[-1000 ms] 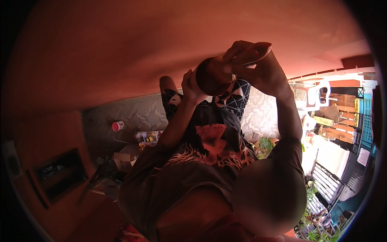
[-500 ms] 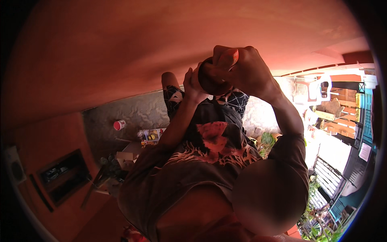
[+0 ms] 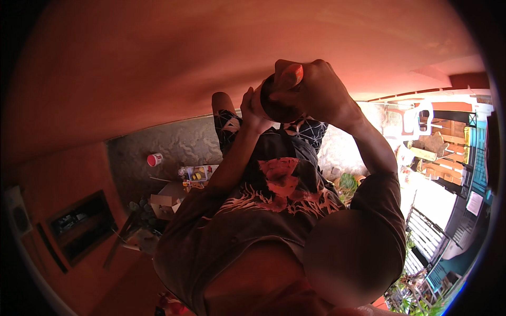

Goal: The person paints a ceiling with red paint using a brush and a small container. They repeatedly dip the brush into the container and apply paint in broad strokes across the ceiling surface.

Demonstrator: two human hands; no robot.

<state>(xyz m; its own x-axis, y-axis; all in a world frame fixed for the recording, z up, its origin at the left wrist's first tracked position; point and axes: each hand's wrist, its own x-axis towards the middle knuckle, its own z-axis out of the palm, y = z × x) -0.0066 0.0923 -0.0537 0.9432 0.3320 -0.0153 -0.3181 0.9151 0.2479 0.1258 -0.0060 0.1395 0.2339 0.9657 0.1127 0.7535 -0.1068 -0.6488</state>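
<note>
Close to the red-orange wall, my left hand (image 3: 253, 115) is closed around the side of a round, open-topped container (image 3: 275, 109) with a dark inside. My right hand (image 3: 326, 94) is closed over the container's mouth. It grips a handle (image 3: 296, 75) whose rounded, red-orange end sticks up past the fingers. The other end of this tool is hidden by the hand and the container, so its exact kind cannot be made out.
The painted wall (image 3: 211, 47) rises just beyond my hands. On the paved floor at left stand a small red-and-white tub (image 3: 154, 159), a tray of small items (image 3: 200, 173) and a cardboard box (image 3: 163, 203). A white plastic chair (image 3: 419, 120) stands at right, with plants (image 3: 346, 183) nearer.
My right hand has shifted slightly left over the container, and the handle's end has moved left with it. My left hand stays on the container, almost unmoved.
</note>
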